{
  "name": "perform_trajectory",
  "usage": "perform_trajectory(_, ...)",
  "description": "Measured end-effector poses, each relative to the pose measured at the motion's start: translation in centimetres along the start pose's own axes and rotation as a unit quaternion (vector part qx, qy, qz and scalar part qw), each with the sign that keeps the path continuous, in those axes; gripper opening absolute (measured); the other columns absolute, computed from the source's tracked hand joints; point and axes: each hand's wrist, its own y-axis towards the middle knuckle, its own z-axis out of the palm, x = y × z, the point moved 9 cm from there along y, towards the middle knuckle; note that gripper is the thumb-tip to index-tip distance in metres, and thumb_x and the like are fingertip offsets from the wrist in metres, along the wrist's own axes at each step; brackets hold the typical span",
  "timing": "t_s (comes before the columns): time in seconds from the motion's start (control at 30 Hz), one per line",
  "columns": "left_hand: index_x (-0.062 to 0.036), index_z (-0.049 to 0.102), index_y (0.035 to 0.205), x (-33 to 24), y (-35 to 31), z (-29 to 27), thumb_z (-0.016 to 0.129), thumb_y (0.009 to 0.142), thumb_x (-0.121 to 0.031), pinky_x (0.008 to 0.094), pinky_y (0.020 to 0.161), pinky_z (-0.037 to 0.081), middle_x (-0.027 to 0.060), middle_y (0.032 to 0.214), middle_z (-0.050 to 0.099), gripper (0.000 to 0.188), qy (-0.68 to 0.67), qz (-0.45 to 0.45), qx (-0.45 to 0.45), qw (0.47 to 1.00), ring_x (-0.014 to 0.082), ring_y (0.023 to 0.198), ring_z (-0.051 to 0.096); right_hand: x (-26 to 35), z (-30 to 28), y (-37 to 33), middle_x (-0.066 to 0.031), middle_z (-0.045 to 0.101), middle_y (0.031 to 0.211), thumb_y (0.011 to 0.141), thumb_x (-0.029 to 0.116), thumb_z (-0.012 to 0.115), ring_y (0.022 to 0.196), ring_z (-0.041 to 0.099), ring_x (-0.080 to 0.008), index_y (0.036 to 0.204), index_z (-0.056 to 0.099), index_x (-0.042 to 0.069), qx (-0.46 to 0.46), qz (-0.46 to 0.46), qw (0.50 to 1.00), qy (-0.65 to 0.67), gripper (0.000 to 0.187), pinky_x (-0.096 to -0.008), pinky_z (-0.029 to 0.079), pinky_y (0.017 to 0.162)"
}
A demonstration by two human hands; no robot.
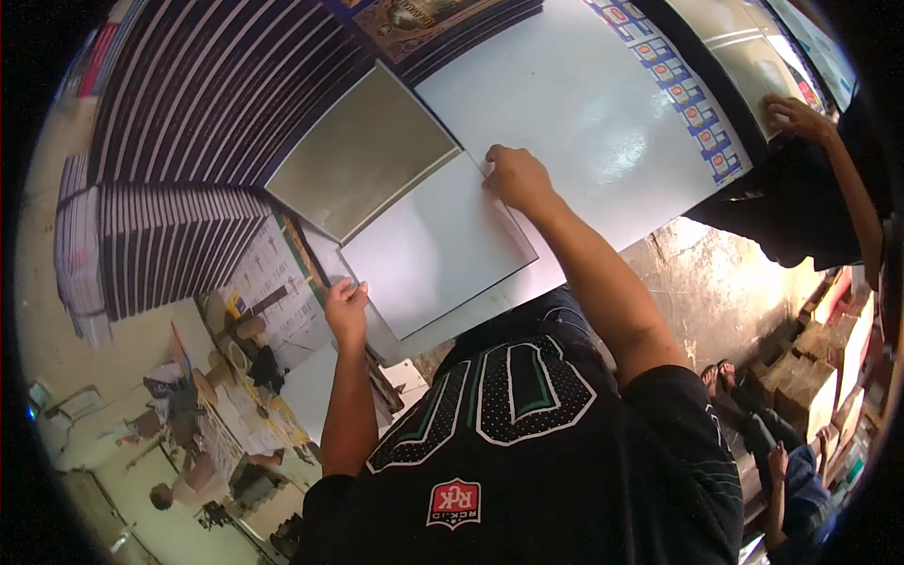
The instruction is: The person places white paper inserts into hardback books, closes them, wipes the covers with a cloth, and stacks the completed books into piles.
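A thin hardcover book (443,250) lies open in front of me, its lower leaf plain white. The upper part is a shiny olive-grey panel (367,151) with a pale border, joined to the white leaf along a straight fold. My left hand (347,309) is closed at the left edge of the white leaf, thumb and fingers pinched there. At the leaf's upper right edge, near the fold, my right hand (518,177) has its fingers curled in and closed on the edge. The undersides of the fingertips are hidden.
Tall stacks of dark-covered books (217,85) rise at the far left, beside a smaller stack (179,245). Another pile (433,28) stands behind. A white tabletop sheet (574,104) with a patterned border extends right. A co-worker's hand (796,118) rests at far right; cartons (810,377) stand below.
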Motion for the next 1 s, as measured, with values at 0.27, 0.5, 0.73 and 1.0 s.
perform_trajectory(0.27, 0.0047, 0.056, 0.117, 1.1, 1.0, -1.1, 0.075, 0.082, -0.012, 0.0290, 0.065, 0.053, 0.0166, 0.095, 0.071, 0.043, 0.090, 0.074, -0.017, 0.993, 0.0162, 0.074, 0.065, -0.1, 1.7, 1.7, -0.0171, 0.070, 0.074, 0.071, 0.006, 0.073, 0.065, 0.070, -0.0235, 0.096, 0.066, -0.003, -0.013, -0.084, 0.994, 0.066, 0.027, -0.0354, 0.054, 0.060)
perform_trajectory(0.5, 0.0005, 0.060, 0.114, 0.2, 0.3, -0.3, 0.077, 0.080, -0.015, 0.0339, 0.071, 0.054, 0.0157, 0.091, 0.073, 0.041, 0.100, 0.107, -0.037, 0.989, 0.0231, 0.078, 0.071, -0.6, 2.6, 2.1, -0.0109, 0.068, 0.069, 0.071, 0.013, 0.070, 0.063, 0.065, -0.0168, 0.089, 0.068, -0.002, 0.074, -0.006, 0.995, 0.072, 0.023, -0.0311, 0.053, 0.065)
perform_trajectory(0.73, -0.0028, 0.062, 0.109, -2.7, -1.3, -0.6, 0.075, 0.079, -0.013, 0.0390, 0.075, 0.054, 0.0148, 0.087, 0.072, 0.034, 0.082, 0.075, -0.055, 0.992, 0.0297, 0.082, 0.071, -2.2, 2.5, 2.2, -0.0096, 0.067, 0.074, 0.081, 0.017, 0.071, 0.066, 0.063, -0.0171, 0.097, 0.066, -0.006, 0.123, 0.032, 0.990, 0.066, 0.029, -0.0309, 0.052, 0.064)
perform_trajectory(1.0, -0.0010, 0.061, 0.111, -3.0, -1.2, -0.7, 0.068, 0.081, -0.008, 0.0442, 0.073, 0.054, 0.0199, 0.084, 0.070, 0.031, 0.121, 0.079, -0.072, 0.987, 0.0352, 0.083, 0.070, -1.7, 3.1, 2.2, -0.0073, 0.068, 0.085, 0.085, 0.019, 0.072, 0.071, 0.064, -0.0154, 0.104, 0.066, -0.002, 0.176, 0.105, 0.977, 0.056, 0.029, -0.0285, 0.054, 0.069)
